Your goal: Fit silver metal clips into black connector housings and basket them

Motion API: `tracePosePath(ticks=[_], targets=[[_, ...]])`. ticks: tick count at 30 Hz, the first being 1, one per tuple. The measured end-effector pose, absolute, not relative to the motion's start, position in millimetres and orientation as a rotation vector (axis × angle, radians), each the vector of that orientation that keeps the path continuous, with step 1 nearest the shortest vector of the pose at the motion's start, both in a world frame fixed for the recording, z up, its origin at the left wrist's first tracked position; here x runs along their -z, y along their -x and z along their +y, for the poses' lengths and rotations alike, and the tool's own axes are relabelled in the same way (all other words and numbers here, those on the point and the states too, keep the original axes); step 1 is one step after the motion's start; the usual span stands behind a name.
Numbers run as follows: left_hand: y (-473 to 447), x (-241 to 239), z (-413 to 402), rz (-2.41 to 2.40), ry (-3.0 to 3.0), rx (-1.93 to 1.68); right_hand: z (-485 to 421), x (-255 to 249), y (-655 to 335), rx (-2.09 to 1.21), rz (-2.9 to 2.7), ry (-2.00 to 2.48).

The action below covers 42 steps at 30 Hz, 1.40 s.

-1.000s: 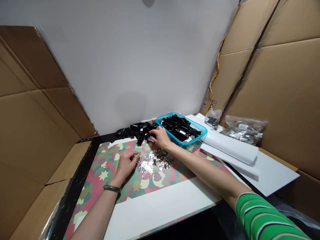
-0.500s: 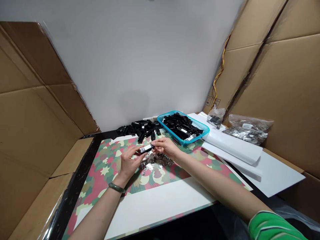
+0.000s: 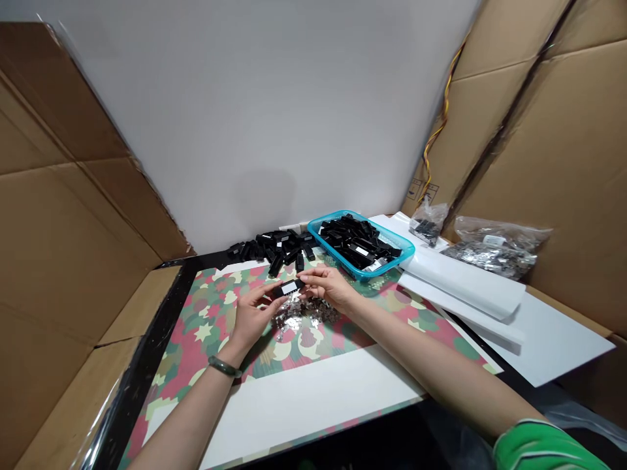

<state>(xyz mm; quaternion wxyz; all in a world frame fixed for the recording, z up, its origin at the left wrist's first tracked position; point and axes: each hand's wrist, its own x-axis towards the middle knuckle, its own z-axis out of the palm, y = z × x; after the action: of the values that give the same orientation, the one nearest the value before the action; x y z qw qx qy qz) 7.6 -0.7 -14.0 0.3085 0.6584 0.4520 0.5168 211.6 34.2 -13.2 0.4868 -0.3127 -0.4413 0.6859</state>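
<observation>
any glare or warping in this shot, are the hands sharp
head view: wide-angle warping bows the cardboard at the edges; glare sparkles on the silver pieces; the wall shadow is faint and soft; the left hand and right hand look fairly sharp

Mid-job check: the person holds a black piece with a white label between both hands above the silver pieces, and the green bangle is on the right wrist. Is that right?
No: the green bangle is on the left wrist, not the right, as the head view shows. The rest stands: the left hand and the right hand hold the black piece with a white label above the silver pieces.
</observation>
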Motion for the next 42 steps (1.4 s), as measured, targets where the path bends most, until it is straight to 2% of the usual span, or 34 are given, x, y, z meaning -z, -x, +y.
tracePosePath(ticks=[4,8,14,19,25,31,42], targets=[[-6,10,4,1.013,-1.225,-1.223,30,11,-209,-1.456,-1.258,0.721],[-3,7,7,1.033,-0.990,-1.177,28,8,-211,-1.258,-1.541,0.696],[4,19,15,1.160,-1.105,-1.331,37,4,-225,-0.686,-1.921,0.944],[9,26,20,1.297,-1.359,-1.447,35,5,-227,-0.502,-2.337,1.047],[6,20,14,1.362,-1.513,-1.444,29,11,-219,-0.316,-2.525,1.080],[3,18,11,1.354,-1.599,-1.503,26,10,-217,-0.370,-2.482,1.141],[-2,16,3,1.222,-1.605,-1.558,25,5,-216,-0.863,-1.948,0.932]])
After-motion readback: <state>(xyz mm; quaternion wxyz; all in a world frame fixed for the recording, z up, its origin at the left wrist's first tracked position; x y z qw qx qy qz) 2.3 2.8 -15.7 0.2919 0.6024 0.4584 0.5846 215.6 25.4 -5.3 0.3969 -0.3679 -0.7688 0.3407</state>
